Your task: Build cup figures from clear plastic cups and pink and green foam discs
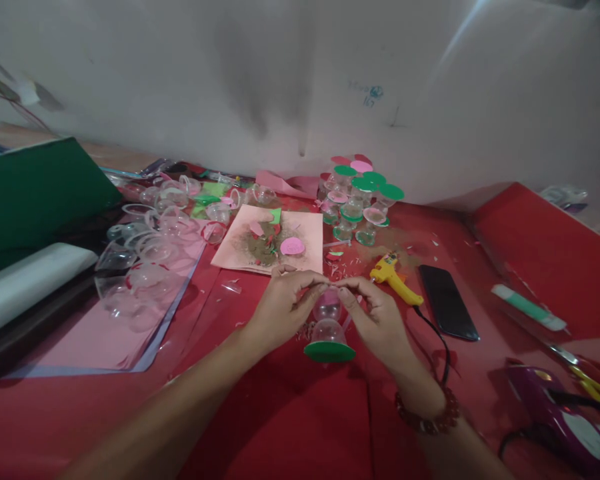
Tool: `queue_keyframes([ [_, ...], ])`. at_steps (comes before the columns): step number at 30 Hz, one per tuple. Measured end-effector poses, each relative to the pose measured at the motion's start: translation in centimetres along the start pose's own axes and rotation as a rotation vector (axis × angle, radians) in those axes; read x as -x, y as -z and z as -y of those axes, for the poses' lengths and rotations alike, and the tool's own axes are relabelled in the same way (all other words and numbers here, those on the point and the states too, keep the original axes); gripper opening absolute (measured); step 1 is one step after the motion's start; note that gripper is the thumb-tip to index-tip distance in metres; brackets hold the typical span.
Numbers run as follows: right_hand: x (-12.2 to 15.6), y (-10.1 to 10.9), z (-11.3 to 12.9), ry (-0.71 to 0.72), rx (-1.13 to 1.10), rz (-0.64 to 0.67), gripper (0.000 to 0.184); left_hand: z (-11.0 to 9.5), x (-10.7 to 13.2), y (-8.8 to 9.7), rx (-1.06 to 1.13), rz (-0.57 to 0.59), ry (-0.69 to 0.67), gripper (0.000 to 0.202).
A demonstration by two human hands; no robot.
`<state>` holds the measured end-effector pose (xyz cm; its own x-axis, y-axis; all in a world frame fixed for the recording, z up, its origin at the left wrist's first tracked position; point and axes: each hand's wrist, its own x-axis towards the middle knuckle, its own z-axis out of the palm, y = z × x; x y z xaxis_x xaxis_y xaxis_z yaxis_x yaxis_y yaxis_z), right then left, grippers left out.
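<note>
A pair of clear plastic cups (329, 331) is joined base to base in an hourglass shape, standing on a green paper disc (329, 352). My left hand (287, 303) pinches the upper rim from the left, thumb and forefinger together. From the right, my right hand (377, 317) closes thumb and forefinger on the same rim, its wrist wearing a beaded bracelet (427, 417). Something pink shows inside the upper cup between my fingertips; its exact shape is partly hidden. Just beyond my hands lies pink card (307, 227) with brown powder and a pink disc (293, 246).
Finished-looking cup pairs with green and pink discs (363, 193) stand stacked by the wall. Loose clear cups (155, 247) heap at left. A yellow glue gun (396, 277), black phone (449, 301), box cutter (529, 307), scissors (580, 373) and purple corded device (555, 413) lie right.
</note>
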<state>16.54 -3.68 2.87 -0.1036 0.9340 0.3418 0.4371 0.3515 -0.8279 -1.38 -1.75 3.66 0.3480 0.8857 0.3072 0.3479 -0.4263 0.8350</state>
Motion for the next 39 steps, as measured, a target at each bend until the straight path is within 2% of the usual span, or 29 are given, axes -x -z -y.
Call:
queue_keyframes([
  [5, 0.04, 0.08, 0.05, 0.052, 0.108, 0.007, 0.023, 0.07, 0.02, -0.19, -0.076, 0.001, -0.031, 0.017],
  [9, 0.22, -0.10, -0.01, 0.023, 0.019, 0.035, 0.027, -0.10, -0.11, 0.00, 0.041, -0.024, 0.010, 0.018],
  [11, 0.35, -0.09, -0.05, 0.001, -0.023, -0.027, 0.029, -0.18, -0.16, 0.09, 0.064, -0.043, 0.021, 0.018],
  [14, 0.45, 0.12, -0.14, -0.066, 0.006, -0.202, 0.025, -0.24, -0.21, 0.15, 0.048, -0.070, 0.022, 0.016],
  [16, 0.40, 0.20, -0.18, -0.081, 0.007, -0.254, 0.019, -0.24, -0.22, 0.16, 0.054, -0.078, 0.024, 0.016],
  [19, 0.24, 0.05, -0.13, -0.037, -0.044, -0.155, 0.014, -0.20, -0.22, 0.15, 0.095, -0.086, 0.050, 0.015],
  [22, 0.12, -0.17, -0.01, -0.011, 0.017, -0.023, 0.015, -0.12, -0.24, 0.09, 0.118, -0.086, 0.062, 0.015],
  [24, 0.06, -0.17, 0.01, -0.003, 0.081, -0.015, 0.020, -0.05, -0.27, 0.04, 0.138, -0.060, 0.055, 0.016],
  [28, -0.05, -0.02, -0.13, 0.000, 0.133, -0.029, 0.020, 0.00, -0.32, -0.06, 0.176, 0.088, 0.087, 0.021],
  [30, -0.05, -0.01, -0.18, -0.014, 0.125, -0.027, 0.020, -0.06, -0.32, -0.03, 0.159, 0.120, 0.096, 0.023],
  [36, 0.11, -0.16, 0.08, -0.031, 0.040, -0.010, 0.028, -0.03, -0.50, 0.44, 0.203, -0.061, 0.104, 0.024],
  [39, 0.08, -0.21, 0.05, -0.027, 0.056, -0.004, 0.026, 0.26, -0.63, 0.45, 0.302, -0.047, 0.127, 0.023],
])
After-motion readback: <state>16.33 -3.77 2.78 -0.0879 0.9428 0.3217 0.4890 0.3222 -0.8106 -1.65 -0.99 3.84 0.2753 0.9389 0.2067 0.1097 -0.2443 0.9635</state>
